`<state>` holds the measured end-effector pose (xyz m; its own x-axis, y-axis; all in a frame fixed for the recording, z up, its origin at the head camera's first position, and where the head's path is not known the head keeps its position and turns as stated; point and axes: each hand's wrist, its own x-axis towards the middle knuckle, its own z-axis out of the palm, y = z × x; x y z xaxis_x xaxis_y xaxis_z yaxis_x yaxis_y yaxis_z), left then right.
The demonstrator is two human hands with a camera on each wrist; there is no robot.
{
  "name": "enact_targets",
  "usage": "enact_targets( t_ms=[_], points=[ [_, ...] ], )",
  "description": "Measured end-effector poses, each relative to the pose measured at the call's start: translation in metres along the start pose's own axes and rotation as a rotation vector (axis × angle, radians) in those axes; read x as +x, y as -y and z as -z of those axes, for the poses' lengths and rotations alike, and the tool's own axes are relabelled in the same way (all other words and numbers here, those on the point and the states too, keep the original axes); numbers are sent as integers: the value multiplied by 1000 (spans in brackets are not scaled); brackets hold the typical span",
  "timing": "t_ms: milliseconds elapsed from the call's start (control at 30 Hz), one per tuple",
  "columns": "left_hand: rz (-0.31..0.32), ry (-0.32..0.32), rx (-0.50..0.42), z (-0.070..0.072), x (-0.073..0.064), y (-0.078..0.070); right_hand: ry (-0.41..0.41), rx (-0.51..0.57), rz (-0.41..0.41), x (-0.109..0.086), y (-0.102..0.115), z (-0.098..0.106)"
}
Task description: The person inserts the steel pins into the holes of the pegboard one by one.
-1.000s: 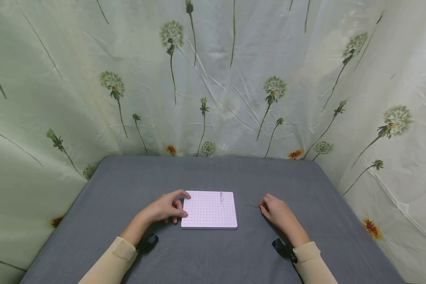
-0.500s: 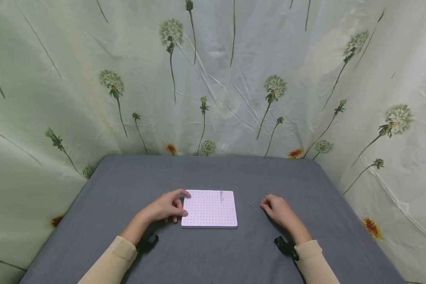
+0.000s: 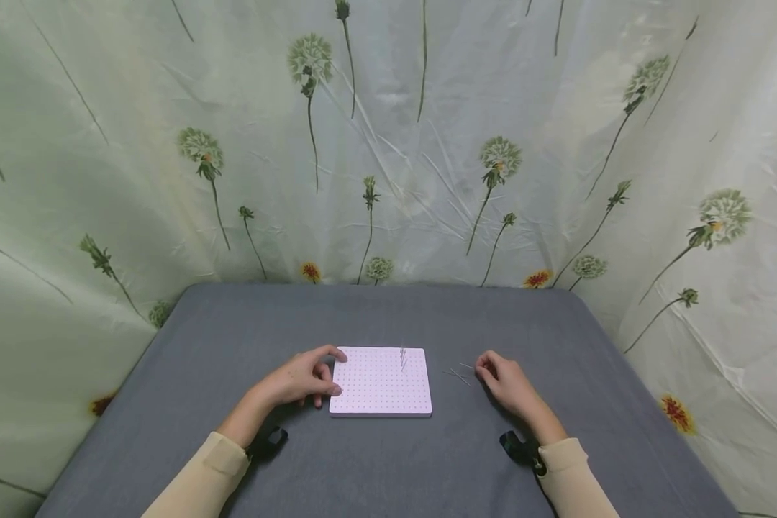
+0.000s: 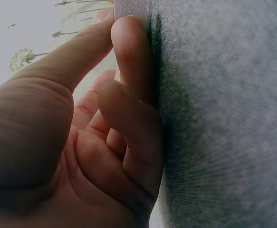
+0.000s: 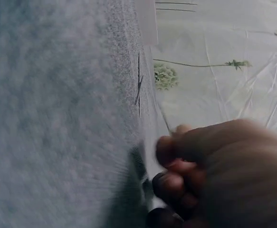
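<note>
Hands: two are showing, one left hand [image 3: 301,378] and one right hand [image 3: 503,378]. Beige sleeves [image 3: 197,475]: two are showing. Dark wrist mounts [image 3: 521,453]: two are showing, one per hand. Tables: one gray-covered table [image 3: 388,467] is showing. Boards: one pegboard [image 3: 375,396] is lying on it. Thin pins: the right hand is pinching one held pin [image 3: 466,366]; at least two loose pins [image 5: 139,85] are lying crossed; several standing pins [image 3: 403,358] are rising from the pegboard, overlap hiding the exact number. Printed red-orange blooms [image 3: 310,272]: four are showing.

The hand [image 5: 219,166] pinches a thin pin [image 5: 165,119] near more pins [image 5: 139,86] on grey cloth [image 5: 57,114].
</note>
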<state>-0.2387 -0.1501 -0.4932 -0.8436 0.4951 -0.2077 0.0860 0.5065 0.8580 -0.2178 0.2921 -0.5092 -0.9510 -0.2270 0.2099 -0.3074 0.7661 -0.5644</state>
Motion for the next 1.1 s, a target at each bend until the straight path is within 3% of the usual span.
enact_targets(
  t_ms=[167,500,733,967,1100],
  points=[
    [1,2,4,0,0,-1,-12,176,23,-1,-2,0],
    [11,1,1,0,1,-2,88,441,-27,-2,0,1],
    [1,7,-4,0,0,-2,99,546,-11,0,1,-1],
    [-3,7,-3,0,0,0,104,583,-59,0,3,-1],
    [-6,7,-4,0,1,0,126,623,-40,1,2,-2]
  ],
)
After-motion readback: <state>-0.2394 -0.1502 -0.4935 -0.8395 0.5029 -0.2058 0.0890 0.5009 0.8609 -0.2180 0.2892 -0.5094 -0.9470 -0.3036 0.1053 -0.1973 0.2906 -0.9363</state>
